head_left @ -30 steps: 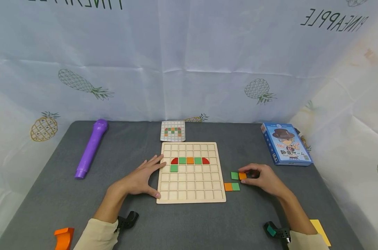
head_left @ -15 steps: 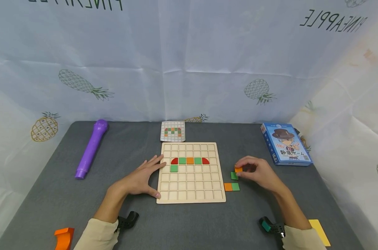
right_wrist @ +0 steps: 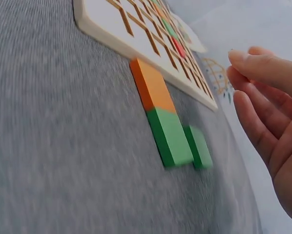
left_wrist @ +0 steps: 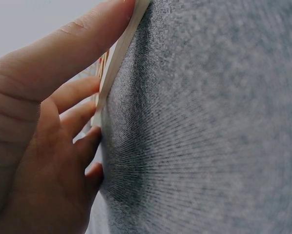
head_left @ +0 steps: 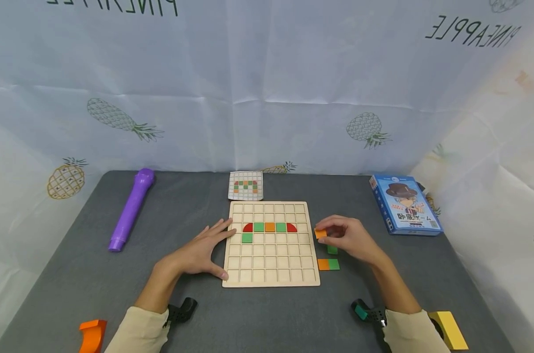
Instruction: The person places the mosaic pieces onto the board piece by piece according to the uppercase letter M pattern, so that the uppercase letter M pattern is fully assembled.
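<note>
With the board [head_left: 269,252] as your clock, your right hand [head_left: 348,238] pinched an orange tile [head_left: 320,234] between thumb and fingers at 3 o'clock, just off the board's edge. A second earlier that tile had been against the lone green tile [head_left: 332,249], on its 3 o'clock side; half a second earlier you had it at that tile's 1 o'clock. Since then your hand had travelled towards 9 o'clock, and a gap showed between the two. The right wrist view hid the pinched tile, so you could not tell there how it sat.

Your left hand was spread along the board's 9 o'clock side, thumb at the 8 o'clock corner and fingers higher up, touching the edge as before. The row of red, green and orange pieces [head_left: 269,227], with one green square [head_left: 247,238] under its left end, was unchanged. The orange-and-green pair [head_left: 329,264] stayed put between 3 and 4 o'clock, its orange end beside the board.

The pattern card [head_left: 245,196] stayed at 11 o'clock. Your right sleeve [head_left: 412,331] had shifted towards 9 o'clock, baring more of the yellow block [head_left: 453,333] at 4 o'clock.
</note>
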Tool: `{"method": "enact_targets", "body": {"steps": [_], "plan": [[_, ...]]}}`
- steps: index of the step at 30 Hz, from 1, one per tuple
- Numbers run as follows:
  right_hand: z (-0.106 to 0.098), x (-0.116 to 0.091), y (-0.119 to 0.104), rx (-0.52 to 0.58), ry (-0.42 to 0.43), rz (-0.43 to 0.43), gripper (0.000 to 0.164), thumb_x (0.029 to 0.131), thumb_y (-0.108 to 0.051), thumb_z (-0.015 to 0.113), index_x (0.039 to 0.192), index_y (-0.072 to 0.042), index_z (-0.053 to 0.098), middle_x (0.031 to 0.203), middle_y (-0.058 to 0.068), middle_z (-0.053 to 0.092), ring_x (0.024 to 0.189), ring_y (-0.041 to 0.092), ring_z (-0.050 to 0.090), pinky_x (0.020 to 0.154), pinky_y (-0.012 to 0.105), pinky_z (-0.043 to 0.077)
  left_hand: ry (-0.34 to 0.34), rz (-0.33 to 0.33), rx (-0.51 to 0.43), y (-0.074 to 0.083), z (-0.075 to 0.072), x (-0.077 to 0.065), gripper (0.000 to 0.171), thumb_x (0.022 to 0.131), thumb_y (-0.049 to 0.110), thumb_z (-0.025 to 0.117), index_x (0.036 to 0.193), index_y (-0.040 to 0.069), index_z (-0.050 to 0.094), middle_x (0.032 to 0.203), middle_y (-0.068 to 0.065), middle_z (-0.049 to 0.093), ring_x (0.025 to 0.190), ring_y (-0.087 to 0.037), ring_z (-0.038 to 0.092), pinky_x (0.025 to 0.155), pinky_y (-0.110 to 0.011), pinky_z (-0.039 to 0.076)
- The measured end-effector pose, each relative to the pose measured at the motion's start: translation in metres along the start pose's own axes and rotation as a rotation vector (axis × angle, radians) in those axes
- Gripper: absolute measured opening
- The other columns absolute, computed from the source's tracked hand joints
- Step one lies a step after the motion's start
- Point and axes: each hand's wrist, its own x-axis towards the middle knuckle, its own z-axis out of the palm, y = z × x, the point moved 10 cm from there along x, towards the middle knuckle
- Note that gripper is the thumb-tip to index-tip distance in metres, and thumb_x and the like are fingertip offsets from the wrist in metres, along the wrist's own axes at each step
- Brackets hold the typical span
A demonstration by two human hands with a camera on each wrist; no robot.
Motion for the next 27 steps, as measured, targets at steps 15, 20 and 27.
{"method": "enact_targets", "body": {"steps": [15,20,27], "plan": [[0.051,0.026,-0.021,0.034,-0.103,-0.036,0.023,0.088,-0.013,0.079,0.111,-0.011,0.081,0.124,0.012,0.073,0.099,0.011,0.069,0.072,0.021,0.057,-0.002,-0.002,-0.013,-0.001,-0.001,0.000,0.112,0.067,0.038,0.095,0.158,0.008,0.038,0.173,-0.013,0.015,0.161,-0.040,0.009,0.128,-0.065,0.006],[0.068,0.034,-0.032,0.027,-0.131,-0.055,0.023,0.087,-0.012,0.081,0.109,-0.014,0.081,0.123,0.006,0.074,0.114,0.019,0.069,0.078,0.022,0.059,0.000,0.004,-0.007,-0.002,0.000,0.000,0.112,0.067,0.038,0.095,0.158,0.010,0.038,0.173,-0.013,0.016,0.161,-0.040,0.010,0.128,-0.065,0.007],[0.095,0.041,-0.047,0.041,-0.177,-0.088,0.025,0.087,-0.016,0.081,0.112,-0.014,0.080,0.119,0.005,0.076,0.114,0.022,0.070,0.081,0.023,0.060,-0.001,-0.003,-0.017,-0.003,0.000,0.001,0.112,0.066,0.039,0.095,0.158,0.009,0.039,0.173,-0.013,0.015,0.161,-0.040,0.009,0.128,-0.065,0.007]]}}
